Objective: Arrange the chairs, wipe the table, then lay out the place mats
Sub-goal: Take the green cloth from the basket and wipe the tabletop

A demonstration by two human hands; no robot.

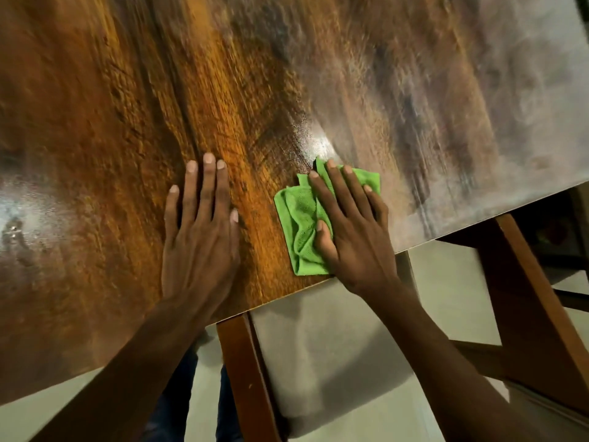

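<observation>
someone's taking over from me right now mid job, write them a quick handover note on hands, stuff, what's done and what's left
Left hand: flat on the bare table, fingers straight, holding nothing.
Right hand: pressing the green cloth flat on the table near its near edge, fingers spread over it.
Chair: tucked partly under the table edge, right below the hands.
Done: the chair here looks placed; wiping is under way.
Left: finish wiping, including the hazy patch to the right of the cloth, then lay out the place mats. No mats are in view.
</observation>
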